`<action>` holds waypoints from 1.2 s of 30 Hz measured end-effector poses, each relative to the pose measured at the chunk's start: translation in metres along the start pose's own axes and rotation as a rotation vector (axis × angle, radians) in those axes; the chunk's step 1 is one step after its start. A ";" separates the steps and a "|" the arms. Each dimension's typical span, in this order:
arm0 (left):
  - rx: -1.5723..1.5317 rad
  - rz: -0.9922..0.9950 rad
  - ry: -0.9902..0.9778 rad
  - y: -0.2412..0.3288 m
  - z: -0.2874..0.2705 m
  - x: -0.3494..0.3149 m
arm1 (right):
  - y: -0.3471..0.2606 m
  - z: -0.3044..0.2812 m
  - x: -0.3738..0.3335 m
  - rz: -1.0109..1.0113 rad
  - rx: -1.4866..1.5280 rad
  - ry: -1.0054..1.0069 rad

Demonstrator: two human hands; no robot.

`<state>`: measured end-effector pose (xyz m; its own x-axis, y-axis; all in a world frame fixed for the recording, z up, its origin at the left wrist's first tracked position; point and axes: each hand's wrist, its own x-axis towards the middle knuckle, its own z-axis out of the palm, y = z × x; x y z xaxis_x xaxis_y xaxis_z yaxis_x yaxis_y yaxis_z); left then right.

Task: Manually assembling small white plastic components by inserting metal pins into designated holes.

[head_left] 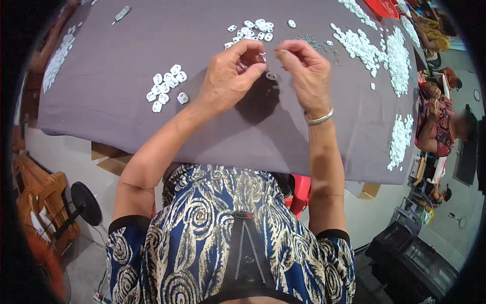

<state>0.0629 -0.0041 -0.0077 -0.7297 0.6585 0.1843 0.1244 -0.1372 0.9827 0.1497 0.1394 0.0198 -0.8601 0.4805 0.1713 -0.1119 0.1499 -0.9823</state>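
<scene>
My left hand [225,76] is curled closed above the cloth, with a small white piece [264,59] pinched at its thumb and fingertip, mostly hidden by the fingers. Close beside it, my right hand [306,76] has thumb and forefinger pressed together; whatever lies between them is too small to make out. Just below the fingertips, a white oval piece with two holes [271,76] rests on the cloth. Beyond my left hand lies a loose group of similar white pieces [260,24]. Small dark grey pins [310,41] are scattered behind my right hand.
Left of my left arm sits a cluster of white pieces with dark holes [163,87]. Large heaps of white pieces [399,61] spread along the right of the grey tablecloth [354,137]. A red tray [383,7] stands far right. Other people [438,119] sit beyond the table's right edge.
</scene>
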 end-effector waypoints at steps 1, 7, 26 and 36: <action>0.046 0.012 -0.040 0.003 -0.002 0.002 | 0.002 0.004 0.000 -0.012 0.043 -0.037; 0.207 0.034 0.002 0.019 -0.006 0.005 | 0.003 0.020 -0.008 -0.131 -0.128 0.022; 0.373 0.184 -0.039 0.031 -0.008 0.010 | 0.009 0.014 -0.008 -0.108 -0.033 -0.027; 0.443 0.069 0.130 0.018 -0.057 0.001 | 0.029 -0.016 0.002 0.039 0.108 0.264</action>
<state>0.0263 -0.0477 0.0089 -0.7845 0.5567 0.2733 0.4297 0.1702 0.8868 0.1524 0.1588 -0.0066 -0.7073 0.6943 0.1325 -0.1457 0.0402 -0.9885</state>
